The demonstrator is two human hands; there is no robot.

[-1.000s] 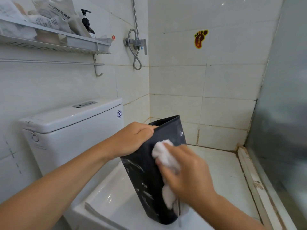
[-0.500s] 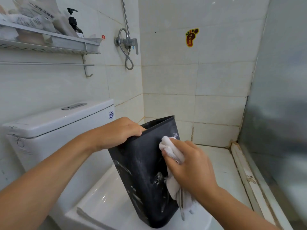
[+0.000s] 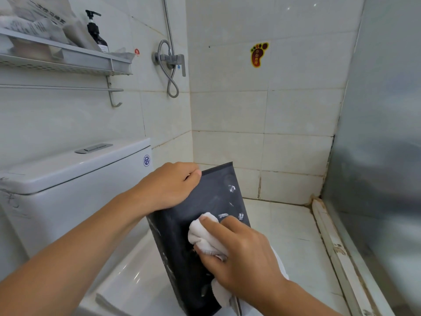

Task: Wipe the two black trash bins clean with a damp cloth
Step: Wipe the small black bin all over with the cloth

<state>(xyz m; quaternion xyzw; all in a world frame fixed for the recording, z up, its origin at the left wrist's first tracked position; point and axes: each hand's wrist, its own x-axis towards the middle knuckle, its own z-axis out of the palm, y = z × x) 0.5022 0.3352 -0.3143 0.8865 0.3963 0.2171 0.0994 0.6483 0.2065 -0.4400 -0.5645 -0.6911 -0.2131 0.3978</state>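
A tall black trash bin [image 3: 211, 201] stands tilted on the closed white toilet lid [image 3: 127, 283], its side streaked with white smears. My left hand [image 3: 166, 187] grips the bin's top rim. My right hand [image 3: 243, 258] presses a bunched white cloth [image 3: 202, 233] against the bin's facing side, about halfway down. Part of the cloth hangs below my palm near the bin's lower right edge. Only one bin is in view.
The white toilet tank [image 3: 75, 176] sits at the left. Above it a wall shelf [image 3: 68, 58] carries packets and a pump bottle [image 3: 96, 33]. A shower valve and hose [image 3: 170, 62] hang on the tiled wall. A frosted glass partition [image 3: 382, 156] closes the right side.
My right hand has slid the cloth from the bin's right edge onto its facing side. The bin has turned so that more of this side faces me. My left hand keeps its grip.
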